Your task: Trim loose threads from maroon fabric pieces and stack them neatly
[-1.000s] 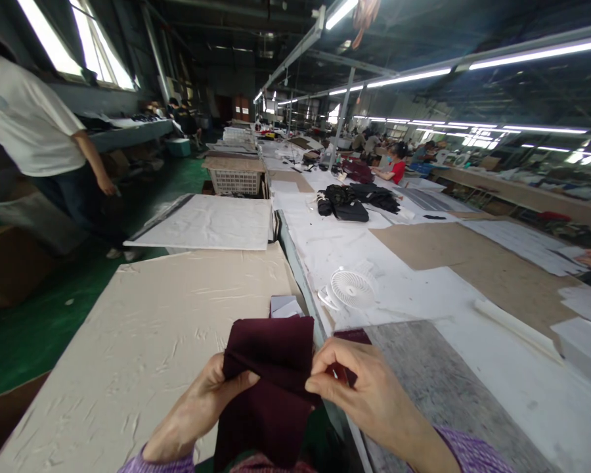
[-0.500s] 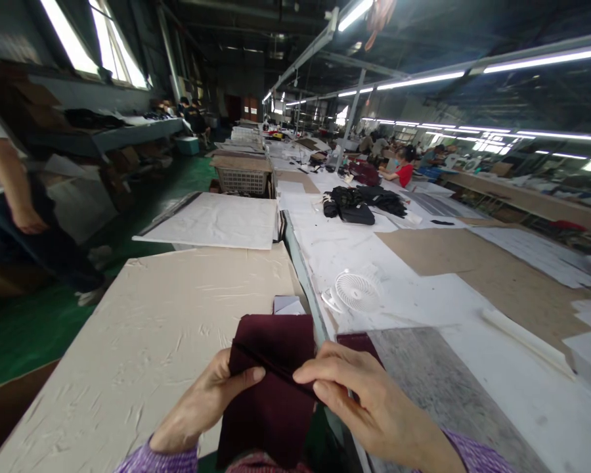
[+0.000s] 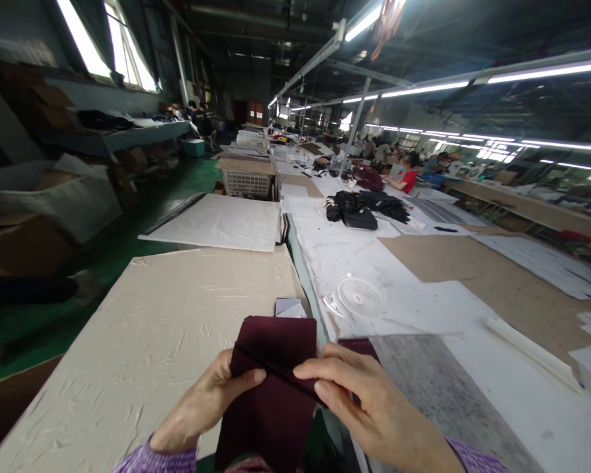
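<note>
A dark maroon piece of fabric (image 3: 270, 420) hangs in front of me, with a folded ridge running slantwise across it. My left hand (image 3: 214, 394) grips its left edge, the thumb on top and the other fingers hidden behind. On the right end of the fold, my right hand (image 3: 359, 394) pinches the cloth between thumb and forefinger. Just beyond the fabric lies a small stack of white paper pieces (image 3: 290, 307). Another maroon piece (image 3: 362, 348) lies on the right-hand table, partly behind my right hand.
A cream-covered table (image 3: 177, 315) is on my left, a white-papered table (image 3: 423, 302) on my right. On the latter are a white clip fan (image 3: 359, 295) and a black garment pile (image 3: 364, 207). A plastic crate (image 3: 246, 182) stands ahead; a person in red (image 3: 408, 179) sits farther off.
The view has shifted slightly. The person at the left has moved mostly out of view, leaving a leg and shoe. Both hands keep nearly the same hold on the fabric.
</note>
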Motion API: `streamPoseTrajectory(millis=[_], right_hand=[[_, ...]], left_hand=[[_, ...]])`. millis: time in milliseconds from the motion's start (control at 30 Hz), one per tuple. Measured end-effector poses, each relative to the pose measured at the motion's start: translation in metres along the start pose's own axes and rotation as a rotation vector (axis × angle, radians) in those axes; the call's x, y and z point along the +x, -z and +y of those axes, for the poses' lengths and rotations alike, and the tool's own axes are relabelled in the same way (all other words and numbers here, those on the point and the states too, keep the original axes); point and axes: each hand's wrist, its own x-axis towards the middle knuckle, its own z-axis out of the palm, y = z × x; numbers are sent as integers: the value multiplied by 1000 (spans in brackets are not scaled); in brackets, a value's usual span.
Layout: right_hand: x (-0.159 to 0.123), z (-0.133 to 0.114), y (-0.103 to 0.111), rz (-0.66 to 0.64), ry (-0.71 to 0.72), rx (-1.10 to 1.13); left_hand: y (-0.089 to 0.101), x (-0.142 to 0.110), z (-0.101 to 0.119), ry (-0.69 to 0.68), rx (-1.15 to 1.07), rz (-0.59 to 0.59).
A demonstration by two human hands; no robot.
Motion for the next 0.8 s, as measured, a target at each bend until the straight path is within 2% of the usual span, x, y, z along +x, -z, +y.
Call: streamPoseTrajectory(millis=[233,600,800], right_hand=[[0,1,-2,-18,23,-17],[-1,6,-5,-5,-12,-96],[4,3,-4,-21,-45,-102]], left_hand=[[4,-2,0,9,-19,-31],[6,-3,0,35,22,-10],[8,-3,-3,20,21,47]])
